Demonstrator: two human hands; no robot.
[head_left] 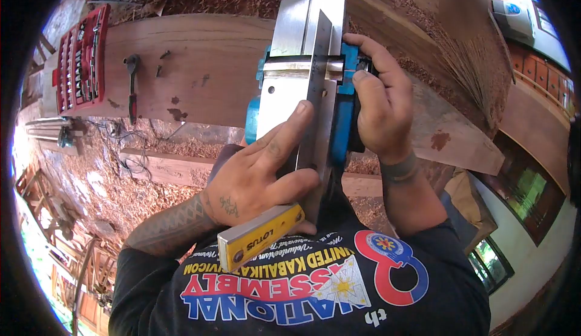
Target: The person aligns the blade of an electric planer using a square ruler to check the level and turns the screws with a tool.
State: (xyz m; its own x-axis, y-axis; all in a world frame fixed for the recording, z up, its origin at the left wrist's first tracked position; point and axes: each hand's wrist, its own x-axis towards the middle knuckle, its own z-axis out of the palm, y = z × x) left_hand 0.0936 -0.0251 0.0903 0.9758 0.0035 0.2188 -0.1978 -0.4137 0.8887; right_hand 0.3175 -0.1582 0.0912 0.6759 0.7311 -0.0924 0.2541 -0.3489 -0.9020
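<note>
An upturned blue electric planer [344, 121] shows its shiny metal sole and the cutter slot across it. Along the sole lies the steel blade of a try square, on edge over the cutter. Its yellow and silver handle [261, 237] marked LOTUS points toward my chest. My left hand [266, 169] presses the square's blade, fingers wrapped round it near the handle. At the planer's right side my right hand [384, 97] grips the body, with the thumb and forefinger at a dark knob by the cutter.
A wooden plank [206, 64] lies behind the planer, with a ratchet wrench [132, 88], two small bolts and a red socket set case [80, 61] on it. Wood shavings cover the ground. A stick broom [463, 64] is at upper right, beside another plank part [451, 133].
</note>
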